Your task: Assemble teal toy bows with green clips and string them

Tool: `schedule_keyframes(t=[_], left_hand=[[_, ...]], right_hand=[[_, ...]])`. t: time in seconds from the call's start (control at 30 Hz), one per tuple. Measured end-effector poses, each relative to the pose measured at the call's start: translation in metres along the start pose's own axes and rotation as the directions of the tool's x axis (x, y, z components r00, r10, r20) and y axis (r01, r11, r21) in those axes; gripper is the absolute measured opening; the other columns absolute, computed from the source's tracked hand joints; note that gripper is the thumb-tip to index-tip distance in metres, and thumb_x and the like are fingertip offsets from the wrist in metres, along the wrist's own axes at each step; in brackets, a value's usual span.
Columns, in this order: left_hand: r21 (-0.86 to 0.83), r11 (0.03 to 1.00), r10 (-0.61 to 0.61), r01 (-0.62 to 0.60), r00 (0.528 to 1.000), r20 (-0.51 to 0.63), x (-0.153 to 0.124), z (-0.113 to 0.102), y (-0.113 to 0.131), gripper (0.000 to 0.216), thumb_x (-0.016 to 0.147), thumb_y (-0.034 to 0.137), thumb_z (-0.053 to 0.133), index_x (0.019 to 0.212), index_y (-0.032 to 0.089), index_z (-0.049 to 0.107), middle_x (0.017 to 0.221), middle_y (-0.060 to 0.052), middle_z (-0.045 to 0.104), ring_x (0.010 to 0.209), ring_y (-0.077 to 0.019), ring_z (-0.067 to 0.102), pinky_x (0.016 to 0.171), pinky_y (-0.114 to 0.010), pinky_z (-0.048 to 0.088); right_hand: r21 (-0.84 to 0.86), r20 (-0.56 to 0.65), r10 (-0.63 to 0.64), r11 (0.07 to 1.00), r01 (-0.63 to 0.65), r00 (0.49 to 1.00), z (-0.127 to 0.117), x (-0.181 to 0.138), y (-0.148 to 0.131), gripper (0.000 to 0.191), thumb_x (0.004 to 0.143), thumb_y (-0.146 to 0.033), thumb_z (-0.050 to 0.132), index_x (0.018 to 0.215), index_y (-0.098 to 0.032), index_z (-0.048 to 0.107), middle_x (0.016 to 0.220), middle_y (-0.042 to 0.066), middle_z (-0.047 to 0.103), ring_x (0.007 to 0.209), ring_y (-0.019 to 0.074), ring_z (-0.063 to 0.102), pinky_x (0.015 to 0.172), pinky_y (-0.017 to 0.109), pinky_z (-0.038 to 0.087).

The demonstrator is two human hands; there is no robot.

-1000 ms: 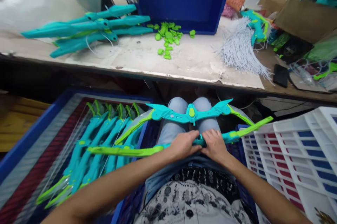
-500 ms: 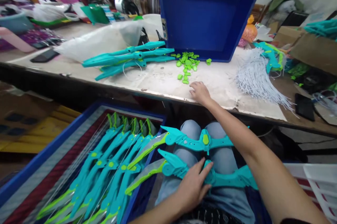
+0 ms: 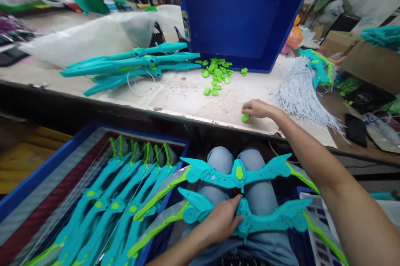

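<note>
Two teal and green toy bows lie across my lap. My left hand (image 3: 221, 221) rests closed on the middle of the nearer bow (image 3: 275, 218); the farther bow (image 3: 218, 173) lies free over my knees. My right hand (image 3: 258, 109) reaches to the near edge of the table (image 3: 175, 95) and pinches a small green plastic piece (image 3: 245, 117). More green pieces (image 3: 215, 72) lie in a loose heap in front of the tilted blue crate (image 3: 240, 16).
A blue crate (image 3: 40, 174) at my left holds several finished bows. Teal bow parts (image 3: 125, 66) lie on the table's left, a bundle of white strings (image 3: 300, 91) on its right. A black phone (image 3: 356, 129) and a cardboard box (image 3: 371, 59) sit far right.
My right hand left the bow, reached to the table near the green heap, then drew back to the table edge holding one green piece. My left hand stayed on the nearer bow.
</note>
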State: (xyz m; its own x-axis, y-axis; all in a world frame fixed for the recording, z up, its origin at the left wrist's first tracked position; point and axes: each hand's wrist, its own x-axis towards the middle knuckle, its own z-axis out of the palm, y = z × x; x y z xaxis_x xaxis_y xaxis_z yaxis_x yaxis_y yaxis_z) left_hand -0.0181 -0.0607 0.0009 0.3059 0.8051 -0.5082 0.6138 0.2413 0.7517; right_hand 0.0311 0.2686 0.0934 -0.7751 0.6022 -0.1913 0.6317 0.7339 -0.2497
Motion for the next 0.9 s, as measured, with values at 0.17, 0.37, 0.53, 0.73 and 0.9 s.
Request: schedule_keyframes(t=[0.17,0.37,0.53,0.73,0.9], left_hand=[[-0.028,1.0,-0.008,0.009,0.999,0.031,0.012,-0.006,0.004,0.051,0.081,0.028,0.053,0.13,0.015,0.051,0.109,-0.012,0.068,0.098,-0.0276,0.063,0.083,-0.035,0.048],[-0.081,0.996,0.028,-0.025,0.999,0.043,0.019,-0.007,-0.002,0.041,0.079,0.031,0.053,0.117,0.016,0.06,0.095,-0.007,0.068,0.084,-0.0226,0.062,0.072,-0.03,0.045],[-0.145,0.986,0.095,-0.081,0.991,0.094,0.026,-0.013,-0.005,0.035,0.081,0.031,0.051,0.109,0.014,0.062,0.096,-0.006,0.068,0.086,-0.0208,0.059,0.073,-0.027,0.044],[-0.257,0.963,0.114,-0.084,0.988,0.106,0.032,-0.014,-0.011,0.029,0.081,0.033,0.05,0.097,0.013,0.066,0.09,-0.004,0.067,0.083,-0.0195,0.056,0.073,-0.027,0.044],[-0.316,0.947,0.104,-0.063,0.988,0.115,0.033,-0.009,-0.012,0.029,0.081,0.038,0.051,0.088,0.013,0.064,0.075,-0.001,0.06,0.069,-0.0151,0.05,0.063,-0.023,0.041]], right_hand=[[-0.006,-0.172,0.067,0.998,-0.069,0.983,0.018,-0.026,0.023,0.023,0.085,-0.027,0.058,0.103,-0.018,0.07,0.092,0.006,0.072,0.083,0.0182,0.064,0.078,0.027,0.045],[0.02,-0.332,-0.258,0.96,0.28,0.907,0.044,-0.041,0.051,0.03,0.081,-0.021,0.053,0.105,-0.02,0.071,0.116,0.008,0.068,0.109,0.0223,0.06,0.095,0.037,0.046],[0.064,-0.458,-0.213,0.96,0.272,0.863,0.054,-0.069,0.044,0.023,0.083,-0.027,0.06,0.102,-0.02,0.072,0.109,0.009,0.071,0.104,0.0254,0.061,0.094,0.044,0.047],[0.25,-0.464,-0.267,0.876,0.413,0.845,0.113,-0.203,-0.04,0.028,0.087,-0.039,0.061,0.111,-0.025,0.067,0.109,0.008,0.071,0.104,0.0238,0.062,0.092,0.044,0.049],[0.228,-0.344,-0.277,0.902,0.366,0.897,0.181,-0.286,-0.088,0.024,0.091,-0.029,0.056,0.112,-0.026,0.067,0.113,0.009,0.071,0.102,0.0246,0.062,0.082,0.044,0.052]])
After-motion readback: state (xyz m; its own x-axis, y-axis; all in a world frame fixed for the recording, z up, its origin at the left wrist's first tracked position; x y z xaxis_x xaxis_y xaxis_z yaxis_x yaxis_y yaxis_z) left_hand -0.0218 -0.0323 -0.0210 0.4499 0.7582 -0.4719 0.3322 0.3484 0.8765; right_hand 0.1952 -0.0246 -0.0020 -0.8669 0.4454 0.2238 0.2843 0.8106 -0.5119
